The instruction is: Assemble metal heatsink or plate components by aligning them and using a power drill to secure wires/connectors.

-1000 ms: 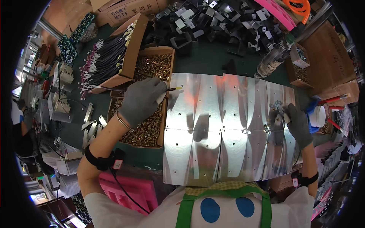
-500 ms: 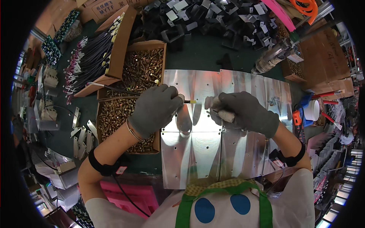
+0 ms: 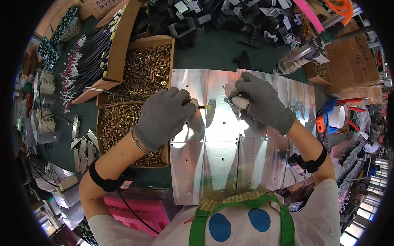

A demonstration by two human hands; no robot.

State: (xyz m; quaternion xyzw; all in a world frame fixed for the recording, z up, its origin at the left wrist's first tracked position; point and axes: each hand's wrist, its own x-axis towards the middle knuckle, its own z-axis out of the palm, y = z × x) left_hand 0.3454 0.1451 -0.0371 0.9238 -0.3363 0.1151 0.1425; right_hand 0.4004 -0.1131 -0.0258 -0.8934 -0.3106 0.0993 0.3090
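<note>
My left hand, in a grey glove, is closed on a thin black cable. The cable's yellow-tipped end sticks out to the right of the fingers, and the rest trails left to white wires over the screw box. Across a short gap, my gloved right hand pinches a small grey metallic piece between thumb and fingers; its kind is too small to tell. Both hands are above shiny metal plates with small holes, laid side by side on the bench.
Left of the plates stands a cardboard box of screws, beside a carton of cables. Black brackets are heaped at the back. A power screwdriver hangs at the right, near a white tape roll. Flat metal strips lie left.
My right hand has moved up and turned, so the small metallic piece in its fingers now shows. My left hand keeps the cable almost in place. The view has shifted slightly.
</note>
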